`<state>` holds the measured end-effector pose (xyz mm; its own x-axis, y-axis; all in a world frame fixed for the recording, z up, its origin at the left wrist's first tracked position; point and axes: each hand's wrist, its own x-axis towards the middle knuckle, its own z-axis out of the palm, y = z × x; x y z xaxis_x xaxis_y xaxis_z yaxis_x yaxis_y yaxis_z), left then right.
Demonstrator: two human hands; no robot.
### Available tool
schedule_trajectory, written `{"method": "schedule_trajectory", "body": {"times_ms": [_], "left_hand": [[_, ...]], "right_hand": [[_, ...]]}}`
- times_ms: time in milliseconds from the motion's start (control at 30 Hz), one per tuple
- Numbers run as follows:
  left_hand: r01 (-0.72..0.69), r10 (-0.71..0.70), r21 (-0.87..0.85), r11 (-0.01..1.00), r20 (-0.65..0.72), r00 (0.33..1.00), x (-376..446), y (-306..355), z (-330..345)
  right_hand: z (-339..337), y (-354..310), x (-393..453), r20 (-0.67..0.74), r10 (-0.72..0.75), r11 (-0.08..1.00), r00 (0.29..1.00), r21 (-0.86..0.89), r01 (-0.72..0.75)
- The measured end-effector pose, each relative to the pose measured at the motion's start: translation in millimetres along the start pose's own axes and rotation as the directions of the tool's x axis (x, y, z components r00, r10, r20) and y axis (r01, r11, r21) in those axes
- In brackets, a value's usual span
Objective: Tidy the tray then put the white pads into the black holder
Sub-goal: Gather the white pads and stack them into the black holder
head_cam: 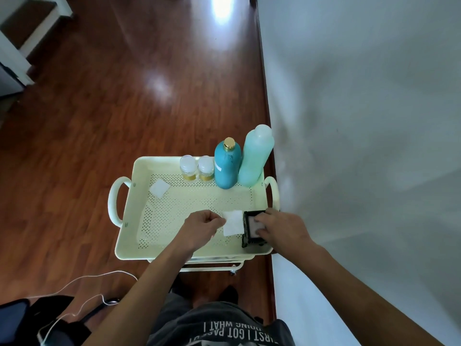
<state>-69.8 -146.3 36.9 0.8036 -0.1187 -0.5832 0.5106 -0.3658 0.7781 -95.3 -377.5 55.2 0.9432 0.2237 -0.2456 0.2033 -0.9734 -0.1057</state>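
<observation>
Two jars and two bottles stand above a wooden floor.

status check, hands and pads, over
Left hand pinching a white pad beside the black holder. Right hand gripping the holder, pad already inside. One more pad loose at the tray's far left. Nothing in the way.

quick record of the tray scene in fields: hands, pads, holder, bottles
left hand: pinches a white pad by its left edge
right hand: grips the black holder, white pads already inside
loose pad: flat at the tray's far left
tray: pale perforated, on a cart
bottles: two small jars, teal bottle, light green bottle, upright along the far edge
</observation>
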Motion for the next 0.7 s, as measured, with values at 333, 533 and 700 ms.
{"method": "schedule_trajectory", "body": {"times_ms": [333,533,700], "left_hand": [[0.021,-0.027,0.059,0.998,0.088,0.996,7.8,22.1,45.6],[-0.015,0.014,0.160,0.987,0.003,1.000,11.6,20.5,63.2],[-0.097,0.118,0.366,0.926,-0.035,0.992,12.4,20.0,67.8]], "right_hand": [[-20.2,29.2,-30.5,-0.223,0.175,0.959,0.959,0.259,-0.115],[-9.6,31.9,-41.5,-0.194,0.232,0.937,0.953,0.308,-0.165],[3.5,20.2,-38.3,-0.161,0.241,0.918,0.957,0.357,-0.171]]}}
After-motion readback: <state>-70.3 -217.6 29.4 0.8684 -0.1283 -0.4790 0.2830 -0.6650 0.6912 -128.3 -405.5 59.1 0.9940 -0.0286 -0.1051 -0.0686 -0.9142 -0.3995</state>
